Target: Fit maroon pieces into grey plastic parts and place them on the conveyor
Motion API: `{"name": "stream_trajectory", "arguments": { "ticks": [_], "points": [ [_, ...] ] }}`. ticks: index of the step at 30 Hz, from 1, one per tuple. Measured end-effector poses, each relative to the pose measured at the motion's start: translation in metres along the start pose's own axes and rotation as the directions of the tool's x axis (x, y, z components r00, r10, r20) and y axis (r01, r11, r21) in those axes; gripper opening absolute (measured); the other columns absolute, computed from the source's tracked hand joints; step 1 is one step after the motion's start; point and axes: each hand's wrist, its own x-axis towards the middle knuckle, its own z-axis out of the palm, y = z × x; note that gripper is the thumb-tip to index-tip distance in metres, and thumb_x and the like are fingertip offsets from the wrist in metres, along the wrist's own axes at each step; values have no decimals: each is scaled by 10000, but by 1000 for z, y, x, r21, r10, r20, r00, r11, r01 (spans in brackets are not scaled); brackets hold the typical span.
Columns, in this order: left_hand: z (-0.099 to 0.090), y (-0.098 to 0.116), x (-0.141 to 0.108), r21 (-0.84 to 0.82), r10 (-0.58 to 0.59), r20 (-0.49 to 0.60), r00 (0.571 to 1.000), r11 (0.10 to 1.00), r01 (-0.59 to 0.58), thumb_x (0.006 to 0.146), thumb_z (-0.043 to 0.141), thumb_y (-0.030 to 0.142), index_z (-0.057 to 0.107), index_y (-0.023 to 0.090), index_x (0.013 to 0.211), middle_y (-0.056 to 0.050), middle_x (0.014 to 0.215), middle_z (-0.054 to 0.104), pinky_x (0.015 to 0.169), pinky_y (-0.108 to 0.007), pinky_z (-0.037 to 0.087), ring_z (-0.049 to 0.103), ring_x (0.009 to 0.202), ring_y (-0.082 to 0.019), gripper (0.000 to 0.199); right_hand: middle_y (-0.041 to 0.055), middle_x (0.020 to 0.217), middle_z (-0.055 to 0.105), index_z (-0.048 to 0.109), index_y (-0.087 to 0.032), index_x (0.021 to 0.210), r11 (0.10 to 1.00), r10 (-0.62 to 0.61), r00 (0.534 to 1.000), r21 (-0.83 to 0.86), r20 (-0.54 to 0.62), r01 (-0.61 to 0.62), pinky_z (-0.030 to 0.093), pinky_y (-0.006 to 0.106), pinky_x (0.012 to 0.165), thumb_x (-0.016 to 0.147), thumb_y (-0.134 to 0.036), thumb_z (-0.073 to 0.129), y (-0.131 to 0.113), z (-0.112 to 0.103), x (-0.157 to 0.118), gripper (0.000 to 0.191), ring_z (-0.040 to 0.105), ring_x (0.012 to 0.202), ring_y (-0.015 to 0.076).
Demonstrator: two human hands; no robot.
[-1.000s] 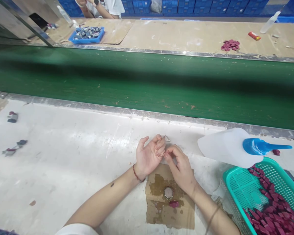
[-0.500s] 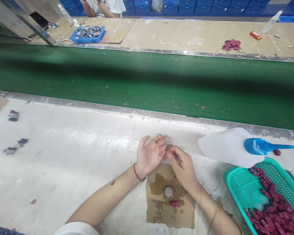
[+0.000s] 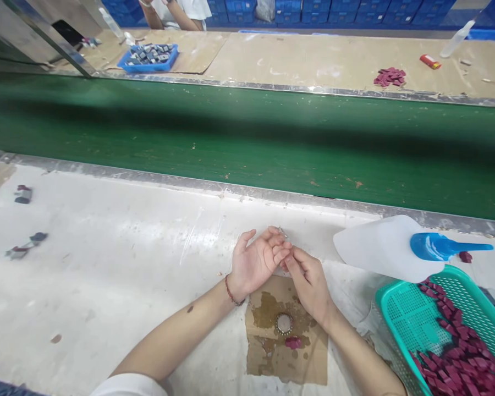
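My left hand (image 3: 260,260) is palm up with its fingers apart and slightly curled, and nothing lies on the palm. The thumb and fingers of my right hand (image 3: 307,278) are pinched together at the left fingertips; anything between them is too small to name. Below the hands lies a stained cardboard piece (image 3: 286,366), which bears a round bottle cap (image 3: 284,324) and a dark pink piece (image 3: 293,343). To the right, a white bottle with a blue nozzle (image 3: 381,247) rests on its side against a green basket (image 3: 408,341) of dark red pieces (image 3: 462,352).
A green conveyor belt (image 3: 247,137) crosses beyond the white table (image 3: 127,247). Grey pieces (image 3: 23,195) lie at the left. Across the belt are a blue tray (image 3: 148,67), red pieces (image 3: 390,77), a red tube (image 3: 430,61) and a person's arms (image 3: 185,15).
My right fingers have moved slightly and now touch the left fingertips. The left fingers have shifted a little to the right. Specks on the belt have moved right.
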Motion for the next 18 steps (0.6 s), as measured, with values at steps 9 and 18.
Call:
{"name": "stream_trajectory", "arguments": {
  "ticks": [9,18],
  "points": [
    [-2,0,2,-42,-6,-28,1000,999,5,818,477,313,626,119,831,-76,710,655,752,-272,564,705,803,-208,245,-33,638,516,520,-216,726,997,34,999,-61,-29,-35,386,240,517,897,-253,497,-1,1,-1,176,475,564,132],
    [3,1,1,-121,6,-100,995,993,-18,898,339,315,629,106,840,-95,700,670,718,-268,575,720,788,-210,363,-1,771,675,615,-226,861,999,41,988,24,-150,-38,505,269,666,844,-254,621,9,4,-2,33,625,717,162]
  ]
}}
